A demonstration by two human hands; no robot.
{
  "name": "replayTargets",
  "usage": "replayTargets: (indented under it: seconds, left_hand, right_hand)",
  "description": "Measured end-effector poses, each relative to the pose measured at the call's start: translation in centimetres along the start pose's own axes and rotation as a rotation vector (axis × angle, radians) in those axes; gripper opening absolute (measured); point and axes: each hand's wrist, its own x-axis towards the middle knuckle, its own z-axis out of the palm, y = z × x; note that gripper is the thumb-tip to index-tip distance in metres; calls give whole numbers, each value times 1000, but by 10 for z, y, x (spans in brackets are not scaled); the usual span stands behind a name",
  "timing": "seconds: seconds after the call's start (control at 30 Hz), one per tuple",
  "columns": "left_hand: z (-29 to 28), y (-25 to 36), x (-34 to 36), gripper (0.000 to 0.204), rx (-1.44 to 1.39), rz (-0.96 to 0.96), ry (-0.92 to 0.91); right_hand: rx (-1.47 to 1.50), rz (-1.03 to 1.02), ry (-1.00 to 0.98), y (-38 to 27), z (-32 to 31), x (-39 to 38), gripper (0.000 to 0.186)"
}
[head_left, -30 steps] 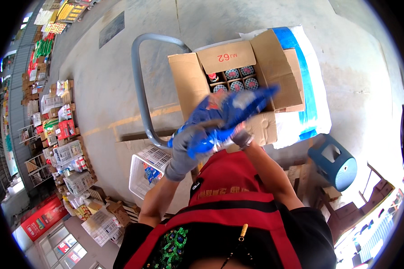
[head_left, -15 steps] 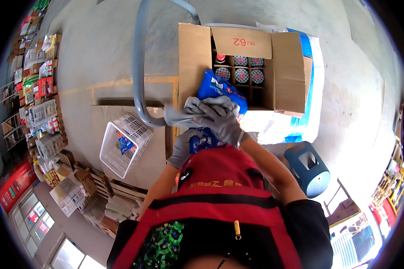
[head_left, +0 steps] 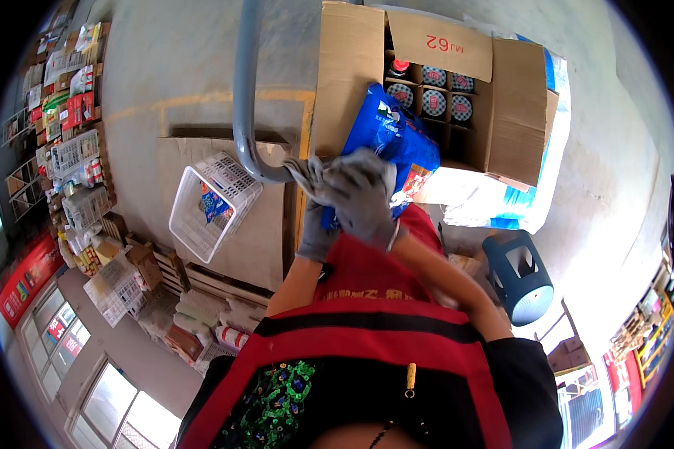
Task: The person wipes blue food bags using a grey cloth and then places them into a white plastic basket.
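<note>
A glossy blue plastic packet [head_left: 401,142] with a printed picture lies tilted against the near left edge of an open cardboard carton [head_left: 513,112]. My left hand [head_left: 318,233], in a grey glove, grips the packet's near left end; its fingers are largely hidden. Across the packet's near part, my gloved right hand [head_left: 363,196] is closed on a grey cloth [head_left: 303,176], pressed to the blue surface and smeared by motion. Inside the carton, cardboard dividers separate several jars with checkered lids [head_left: 434,102] and one red-capped bottle [head_left: 399,67].
A white plastic basket [head_left: 195,243] holding a blue packet stands on flat cardboard [head_left: 168,168] to the left. Beside it rises a bent grey metal tube [head_left: 245,97]. A dark blue stool [head_left: 528,288] is at the right. Stacked goods [head_left: 75,153] line the far left.
The carton and packet sit higher and farther right in view. My right hand and the cloth have shifted over the packet, and more of its blue face now shows.
</note>
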Motion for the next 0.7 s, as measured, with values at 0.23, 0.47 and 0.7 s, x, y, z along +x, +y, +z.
replayTargets:
  seconds: [0.23,0.47,0.7]
  left_hand:
    - [77,35,-9,48,271,-193,86]
    - [44,41,3,48,725,-366,-63]
    - [45,52,11,50,625,-460,-120]
  right_hand:
    - [-215,-81,232,58,-4,29,43]
    - [-41,552,240,170,-26,63,31]
    - [-494,604,-683,196,-115,-5,32]
